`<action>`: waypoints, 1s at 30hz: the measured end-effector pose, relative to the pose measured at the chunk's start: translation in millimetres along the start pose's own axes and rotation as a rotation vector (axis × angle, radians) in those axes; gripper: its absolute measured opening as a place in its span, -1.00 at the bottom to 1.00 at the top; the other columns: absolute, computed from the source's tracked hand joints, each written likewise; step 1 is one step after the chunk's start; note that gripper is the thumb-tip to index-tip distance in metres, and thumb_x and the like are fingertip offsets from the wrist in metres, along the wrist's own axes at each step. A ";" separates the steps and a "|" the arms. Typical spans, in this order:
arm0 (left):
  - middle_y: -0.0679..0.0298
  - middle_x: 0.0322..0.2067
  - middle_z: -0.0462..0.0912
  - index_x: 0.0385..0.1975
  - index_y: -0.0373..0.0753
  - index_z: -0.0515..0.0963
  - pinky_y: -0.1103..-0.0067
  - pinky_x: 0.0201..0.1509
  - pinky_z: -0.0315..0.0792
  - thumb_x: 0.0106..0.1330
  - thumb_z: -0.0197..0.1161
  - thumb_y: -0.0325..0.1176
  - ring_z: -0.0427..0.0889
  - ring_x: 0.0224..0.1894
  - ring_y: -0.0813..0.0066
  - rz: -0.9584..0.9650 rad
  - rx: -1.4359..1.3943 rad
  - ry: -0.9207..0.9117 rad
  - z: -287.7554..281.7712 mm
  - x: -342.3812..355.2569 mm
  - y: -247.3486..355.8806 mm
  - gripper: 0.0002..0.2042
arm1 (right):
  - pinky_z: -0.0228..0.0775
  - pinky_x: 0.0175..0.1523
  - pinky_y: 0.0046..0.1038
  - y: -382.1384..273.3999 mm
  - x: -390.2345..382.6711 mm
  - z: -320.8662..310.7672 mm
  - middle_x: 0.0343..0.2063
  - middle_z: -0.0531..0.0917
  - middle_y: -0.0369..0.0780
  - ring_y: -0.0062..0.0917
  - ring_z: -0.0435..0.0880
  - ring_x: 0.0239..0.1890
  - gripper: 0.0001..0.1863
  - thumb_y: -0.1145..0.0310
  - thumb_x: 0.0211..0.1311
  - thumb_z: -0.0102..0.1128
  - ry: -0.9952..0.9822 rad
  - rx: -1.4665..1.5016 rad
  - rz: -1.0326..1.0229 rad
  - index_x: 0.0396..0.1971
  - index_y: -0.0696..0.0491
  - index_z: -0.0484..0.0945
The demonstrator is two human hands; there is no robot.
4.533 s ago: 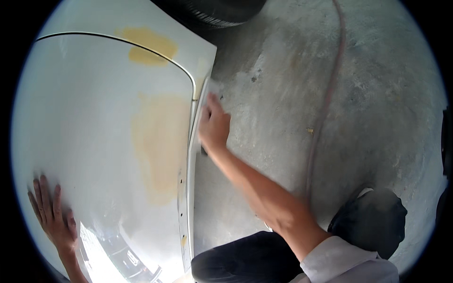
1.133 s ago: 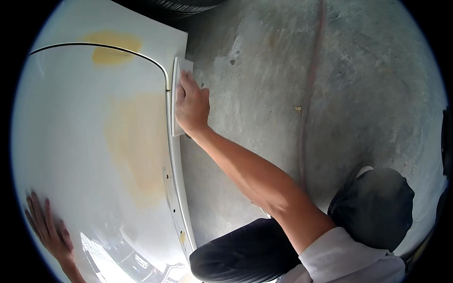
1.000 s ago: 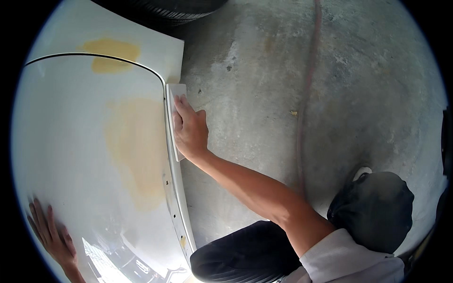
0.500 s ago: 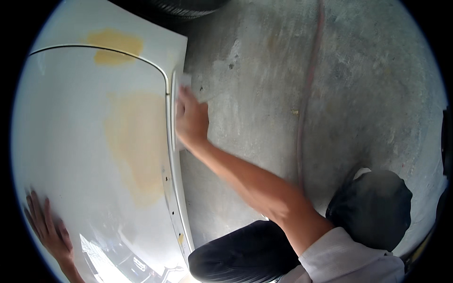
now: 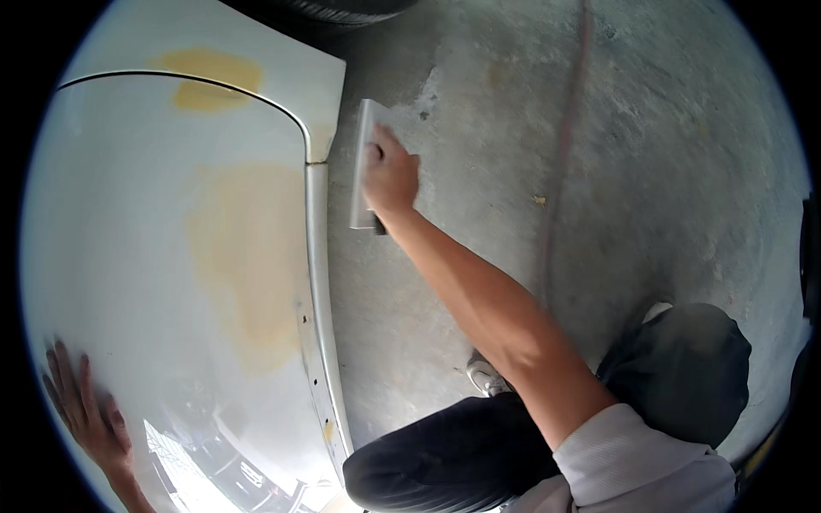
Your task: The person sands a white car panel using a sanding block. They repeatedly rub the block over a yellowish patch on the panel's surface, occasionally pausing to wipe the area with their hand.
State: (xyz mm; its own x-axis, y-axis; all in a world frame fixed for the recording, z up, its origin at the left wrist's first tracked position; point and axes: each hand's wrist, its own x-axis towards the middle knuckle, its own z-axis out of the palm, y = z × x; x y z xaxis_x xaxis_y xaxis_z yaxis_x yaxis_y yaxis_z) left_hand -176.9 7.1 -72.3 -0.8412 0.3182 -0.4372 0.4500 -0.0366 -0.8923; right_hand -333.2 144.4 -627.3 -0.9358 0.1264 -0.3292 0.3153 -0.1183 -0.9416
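My right hand [image 5: 390, 171] grips a flat, pale rectangular board with a dark handle [image 5: 359, 181], probably a sanding block, slightly blurred and held just right of the white car body's edge, apart from it. My left hand [image 5: 90, 410] lies flat with fingers spread on the white car panel [image 5: 137, 248] at lower left. The panel has a wide beige patch [image 5: 244, 239] beside its right edge and a yellower patch [image 5: 214, 79] crossing the curved seam above. A narrow trim strip [image 5: 316, 256] runs down the edge, next to small dark holes.
A black tyre [image 5: 342, 13] sits at the top edge. Grey concrete floor [image 5: 650, 171] lies to the right, crossed by a pinkish hose [image 5: 567, 128]. My dark-clad knees [image 5: 428, 453] and a light shoe [image 5: 487, 376] are at the bottom.
The board in my right hand has moved along the panel edge, and now sits higher and further right, away from it. My left hand stays on the panel.
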 end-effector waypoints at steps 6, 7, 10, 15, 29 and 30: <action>0.14 0.45 0.34 0.39 0.06 0.41 -0.10 0.47 0.20 0.54 -0.30 0.23 0.31 0.48 -0.03 0.004 0.018 -0.021 3.0 -13.7 4.6 -0.39 | 0.47 0.01 -0.36 -13.1 -76.1 -10.0 0.31 0.55 -0.21 -0.33 0.43 -0.23 -0.58 0.36 0.44 0.16 -0.173 0.054 -0.080 0.27 -0.08 0.56; 0.14 0.45 0.34 0.39 0.06 0.41 -0.10 0.47 0.20 0.54 -0.30 0.23 0.31 0.48 -0.04 0.003 0.018 -0.020 3.3 -14.6 4.8 -0.39 | 0.47 0.00 -0.36 -16.6 -85.9 -6.5 0.30 0.56 -0.21 -0.33 0.43 -0.23 -0.59 0.35 0.45 0.16 -0.145 0.014 -0.144 0.26 -0.08 0.56; 0.14 0.45 0.34 0.39 0.06 0.41 -0.10 0.47 0.21 0.54 -0.30 0.23 0.32 0.47 -0.05 0.001 0.026 -0.028 5.5 -14.2 4.2 -0.39 | 0.47 -0.03 -0.37 -21.9 -83.9 11.0 0.28 0.58 -0.20 -0.31 0.43 -0.23 -0.60 0.36 0.44 0.17 -0.074 -0.050 -0.227 0.24 -0.06 0.57; 0.12 0.45 0.34 0.39 0.05 0.41 -0.11 0.45 0.23 0.54 -0.29 0.21 0.32 0.47 -0.06 0.013 0.002 -0.036 -0.9 -10.8 1.4 -0.39 | 0.44 -0.11 -0.38 -24.4 -34.2 21.1 0.23 0.62 -0.18 -0.32 0.41 -0.25 -0.64 0.41 0.41 0.21 0.069 -0.083 -0.354 0.18 0.03 0.62; 0.18 0.46 0.34 0.37 0.13 0.43 -0.07 0.53 0.14 0.54 -0.32 0.19 0.30 0.49 0.01 0.015 -0.009 -0.025 -1.8 -12.4 0.5 -0.42 | 0.42 -0.12 -0.33 -9.3 -62.3 12.3 0.32 0.52 -0.25 -0.33 0.40 -0.26 -0.39 0.62 0.03 0.37 0.077 -0.234 -0.574 0.17 -0.04 0.62; 0.18 0.46 0.34 0.37 0.13 0.42 -0.07 0.53 0.14 0.54 -0.32 0.19 0.30 0.49 0.01 0.015 -0.003 -0.026 -2.3 -11.9 0.3 -0.42 | 0.42 -0.12 -0.33 -13.3 -60.1 12.7 0.32 0.52 -0.26 -0.34 0.40 -0.26 -0.39 0.62 0.02 0.37 0.094 -0.227 -0.578 0.17 -0.04 0.62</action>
State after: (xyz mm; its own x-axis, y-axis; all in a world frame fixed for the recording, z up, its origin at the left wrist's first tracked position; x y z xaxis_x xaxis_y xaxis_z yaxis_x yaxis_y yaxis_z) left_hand -166.0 5.5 -67.0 -0.8421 0.2928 -0.4530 0.4631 -0.0381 -0.8855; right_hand -283.1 125.9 -594.0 -0.9504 0.1948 0.2425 -0.2020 0.2063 -0.9574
